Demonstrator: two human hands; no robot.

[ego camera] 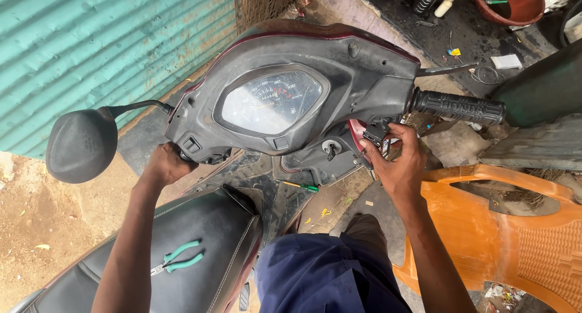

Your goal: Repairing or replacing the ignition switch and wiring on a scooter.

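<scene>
The left hand [167, 163] wraps the scooter's left handlebar end under the instrument panel [285, 98]; the right hand [397, 161] pinches a small black switch part [376, 133] beneath the right grip [459, 107]. Bracing the bar steady probably helps the fingertip work. The handlebar's long axis runs left to right, grip pointing right, slightly downward in frame

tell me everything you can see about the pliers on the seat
The pliers have green-teal coated handles and a short metal nose, dull grey. They lie flat on the black scooter seat, handles spread slightly apart toward the right, nose pointing left, near the seat's stitched seam. Nothing holds them: the left hand is up at the handlebar end, its forearm passing just beside them.
</scene>
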